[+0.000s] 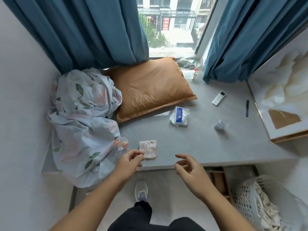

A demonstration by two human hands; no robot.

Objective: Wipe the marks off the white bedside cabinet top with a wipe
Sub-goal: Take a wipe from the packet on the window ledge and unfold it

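Observation:
A small folded cloth (pixel 148 149) with a pale flowered print lies flat near the front edge of a grey window-seat surface (pixel 200 144). My left hand (pixel 128 161) hovers at the cloth's near left corner, fingers curled and apart, fingertips at its edge, holding nothing. My right hand (pixel 188 167) hangs open over the front edge to the right of the cloth, empty. A blue and white pack of wipes (pixel 179 117) lies farther back in the middle of the surface. No white bedside cabinet shows in this view.
An orange pillow (pixel 150 87) and a crumpled flowered sheet (pixel 83 124) fill the left. A remote (pixel 218 98), a black comb (pixel 247 108), a small white cup (pixel 220 125) and a framed picture (pixel 283 104) lie to the right. A white laundry basket (pixel 256 202) stands on the floor.

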